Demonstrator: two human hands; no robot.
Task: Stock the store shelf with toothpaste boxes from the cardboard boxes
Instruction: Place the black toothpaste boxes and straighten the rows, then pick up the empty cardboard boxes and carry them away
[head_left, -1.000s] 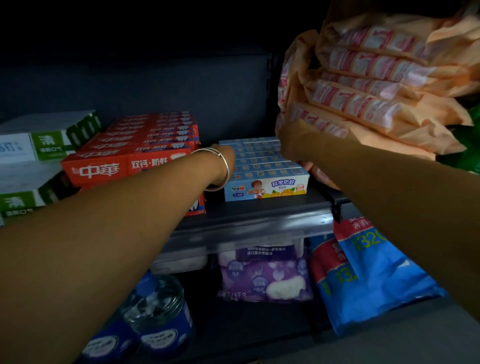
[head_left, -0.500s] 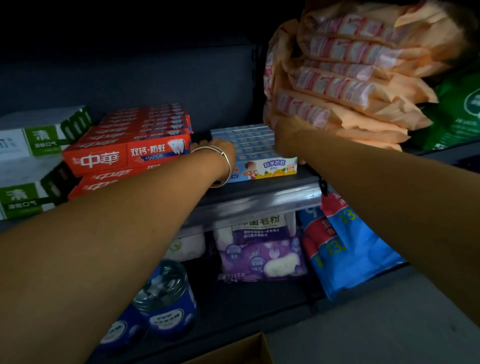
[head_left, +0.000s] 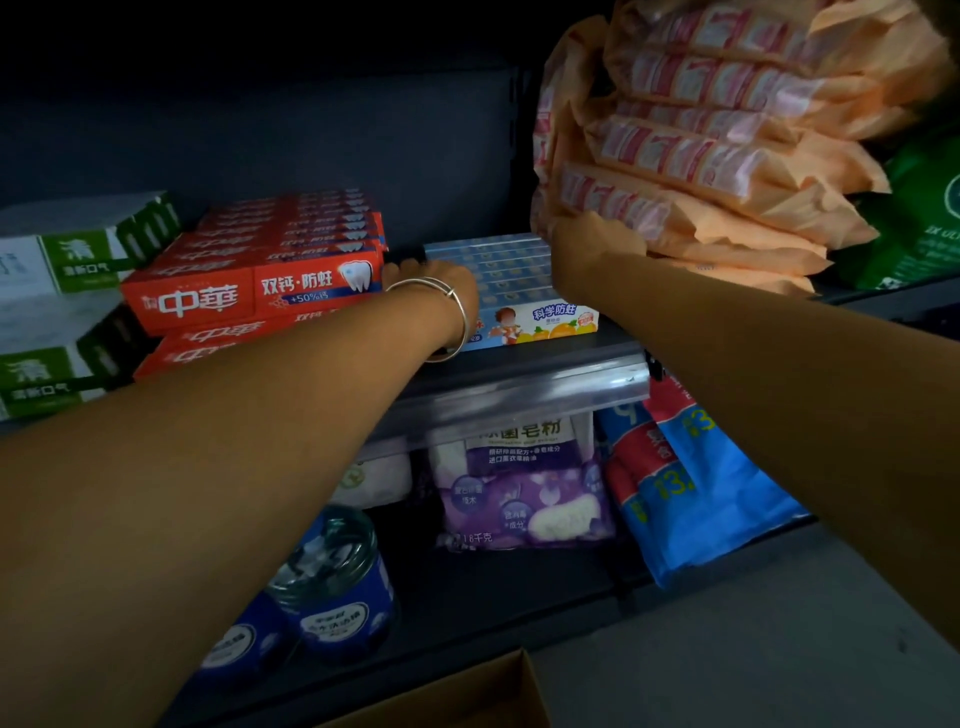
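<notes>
Shelf (head_left: 519, 374): dark metal, dim light; floor grey below.
Stock: red boxes (head_left: 254, 280) stacked left; blue boxes (head_left: 493, 270) in a row mid-shelf; orange packs (head_left: 727, 156) piled right.
Left hand (head_left: 436, 275): lay on the blue boxes' left end; finger spread unclear.
Right hand (head_left: 587, 249): at their right end, against the orange packs; fingers hidden.
Carton (head_left: 467, 696): corner at bottom edge.

The left hand (head_left: 436, 280), which a second ago sat at the front left corner of the blue toothpaste boxes (head_left: 514, 280), now lies further back in the gap beside the red toothpaste boxes (head_left: 270, 280). A cardboard box (head_left: 467, 696) corner now shows at the bottom edge.
</notes>
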